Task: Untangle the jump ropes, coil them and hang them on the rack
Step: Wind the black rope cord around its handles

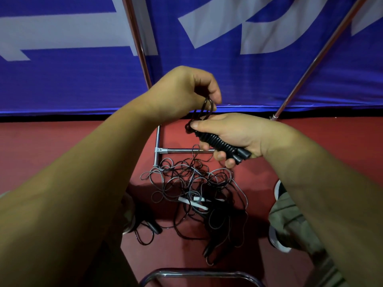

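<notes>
My right hand grips a black jump rope bundle: cord wound tightly round its black handles, whose ends stick out by my palm. My left hand is just above it and pinches a small black cord loop that rises from the bundle's top end. Below my hands, on the red floor, lies a tangled heap of black and grey jump ropes with white handles in its middle and black handles at its near edge.
The rack's chrome base tubes form a T on the floor behind the heap, and its slanted poles rise against a blue banner. A chrome rail curves at the bottom edge. My shoe stands right of the heap.
</notes>
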{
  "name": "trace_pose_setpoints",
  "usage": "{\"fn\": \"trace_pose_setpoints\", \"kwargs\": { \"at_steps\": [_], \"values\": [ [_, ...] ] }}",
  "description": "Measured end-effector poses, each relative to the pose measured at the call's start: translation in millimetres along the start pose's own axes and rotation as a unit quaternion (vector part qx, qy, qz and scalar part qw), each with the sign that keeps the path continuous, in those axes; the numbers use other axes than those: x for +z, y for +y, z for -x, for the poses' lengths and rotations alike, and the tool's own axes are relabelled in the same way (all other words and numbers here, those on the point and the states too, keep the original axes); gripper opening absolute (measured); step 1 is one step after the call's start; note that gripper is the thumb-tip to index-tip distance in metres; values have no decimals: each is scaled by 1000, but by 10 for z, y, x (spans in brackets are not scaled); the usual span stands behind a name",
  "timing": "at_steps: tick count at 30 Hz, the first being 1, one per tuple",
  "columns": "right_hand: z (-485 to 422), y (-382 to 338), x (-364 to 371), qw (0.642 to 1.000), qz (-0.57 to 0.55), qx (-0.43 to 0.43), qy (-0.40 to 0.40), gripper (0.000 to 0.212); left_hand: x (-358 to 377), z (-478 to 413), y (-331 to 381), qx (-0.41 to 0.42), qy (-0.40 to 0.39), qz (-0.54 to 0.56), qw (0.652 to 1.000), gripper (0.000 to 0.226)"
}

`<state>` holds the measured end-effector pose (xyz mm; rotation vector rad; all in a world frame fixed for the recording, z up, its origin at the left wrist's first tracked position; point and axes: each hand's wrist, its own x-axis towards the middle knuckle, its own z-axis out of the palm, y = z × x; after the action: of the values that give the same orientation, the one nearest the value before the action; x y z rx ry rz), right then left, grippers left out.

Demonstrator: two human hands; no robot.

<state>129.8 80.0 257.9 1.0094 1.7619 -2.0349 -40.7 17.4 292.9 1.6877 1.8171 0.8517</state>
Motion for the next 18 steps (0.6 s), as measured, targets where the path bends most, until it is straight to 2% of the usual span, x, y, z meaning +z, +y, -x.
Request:
{"fn": "trace_pose_setpoints", "kwargs": {
  "at_steps": [4, 7, 11, 14, 18],
  "values": [
    [-19, -2, 75, 998, 40, -44, 29, 31, -2, 6, 5, 7, 42, -61, 997, 27],
    [5, -17, 126, 994, 95, -56, 11, 31, 30, 10, -23, -39, 61, -95, 993, 35],
    [1, -36, 130, 984, 172, -37, 12, 42, 141, -4, -39, -83, 61, -103, 989, 33],
    [-51, 6, 138, 988, 148, -38, -3, 48, 194, -17, -18, -90, 58, -108, 988, 32],
    [-104, 75, 102, 999, 38, -37, 5, 30, 217, -24, 43, -97, 70, -79, 990, 31]
  ]
}}
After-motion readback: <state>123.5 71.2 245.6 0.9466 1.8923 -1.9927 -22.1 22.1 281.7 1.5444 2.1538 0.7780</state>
